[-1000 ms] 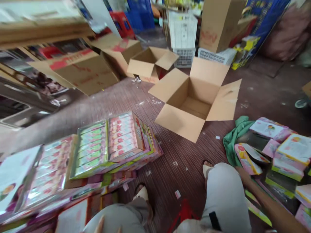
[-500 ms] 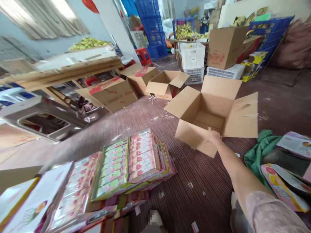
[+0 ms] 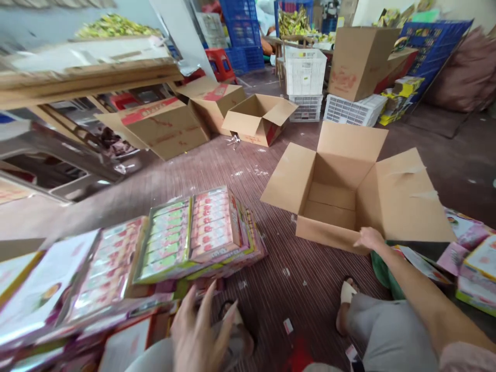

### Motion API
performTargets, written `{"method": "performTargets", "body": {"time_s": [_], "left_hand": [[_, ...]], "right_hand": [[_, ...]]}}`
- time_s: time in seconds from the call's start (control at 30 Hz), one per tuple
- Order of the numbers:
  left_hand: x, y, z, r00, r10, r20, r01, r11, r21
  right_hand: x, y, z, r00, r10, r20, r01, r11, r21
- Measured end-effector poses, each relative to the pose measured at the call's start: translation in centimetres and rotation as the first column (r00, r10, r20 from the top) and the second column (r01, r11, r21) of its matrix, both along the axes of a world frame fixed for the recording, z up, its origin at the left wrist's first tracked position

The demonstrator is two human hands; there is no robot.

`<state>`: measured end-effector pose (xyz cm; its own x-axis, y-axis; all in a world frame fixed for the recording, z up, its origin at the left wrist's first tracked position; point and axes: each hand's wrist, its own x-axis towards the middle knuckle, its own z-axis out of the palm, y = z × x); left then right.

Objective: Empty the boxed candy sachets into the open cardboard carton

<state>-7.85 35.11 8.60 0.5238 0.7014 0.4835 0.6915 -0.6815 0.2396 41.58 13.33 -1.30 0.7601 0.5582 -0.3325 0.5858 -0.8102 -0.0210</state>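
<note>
An open cardboard box with nothing inside stands on the floor right of centre, its flaps spread outward. My right hand is closed on the near edge of this box, at its right corner. At the bottom centre my left hand is raised with its fingers spread and holds nothing. Just beyond it lie stacked packs: one pack with pink sachets and one with green sachets. Further left are another pink pack and a white printed box.
Colourful printed boxes lie at the right edge. More cartons stand across the floor, near a wooden table. White crates and a tall carton are further back. My knees and sandals are below.
The open box has turned and shifted slightly toward me, with my right hand still at its edge. My left hand has come into view at the bottom. The camera view has tilted downward.
</note>
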Motion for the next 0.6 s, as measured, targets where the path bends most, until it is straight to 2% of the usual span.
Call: {"method": "performTargets", "body": {"time_s": [0.07, 0.13, 0.2, 0.27, 0.33, 0.43, 0.5, 0.6], "left_hand": [[6.2, -1.2, 0.5, 0.993, -0.113, 0.015, 0.113, 0.993, -0.032], [14.2, -1.3, 0.6, 0.986, -0.163, -0.036, 0.157, 0.979, -0.133], [21.5, -0.7, 0.0, 0.972, -0.159, -0.171, 0.101, 0.947, -0.305], [26.5, -0.3, -1.5, 0.947, -0.153, -0.283, 0.011, 0.894, -0.448], [28.7, -0.1, -3.8, 0.918, -0.174, -0.357, -0.052, 0.838, -0.544], [28.4, 0.0, -7.5, 0.876, -0.246, -0.415, -0.090, 0.761, -0.642], [27.6, 0.0, -9.1, 0.859, -0.258, -0.443, -0.102, 0.761, -0.641], [26.7, 0.2, -10.1, 0.843, -0.254, -0.475, -0.106, 0.787, -0.608]], "right_hand": [[-1.2, -3.7, -0.6, 0.999, 0.048, -0.015, -0.048, 0.999, -0.026], [-2.4, -6.6, -1.2, 0.995, 0.100, -0.027, -0.101, 0.994, -0.041], [-3.6, -8.8, -1.8, 0.988, 0.146, -0.043, -0.148, 0.988, -0.046], [-4.8, -10.2, -2.3, 0.982, 0.181, -0.060, -0.183, 0.982, -0.041], [-5.8, -11.1, -2.8, 0.976, 0.203, -0.073, -0.205, 0.979, -0.022], [-7.0, -11.5, -3.5, 0.975, 0.210, -0.074, -0.209, 0.978, 0.014], [-7.5, -11.3, -3.6, 0.975, 0.212, -0.071, -0.210, 0.977, 0.034], [-7.9, -11.0, -3.1, 0.967, 0.247, -0.068, -0.242, 0.967, 0.073]]}}
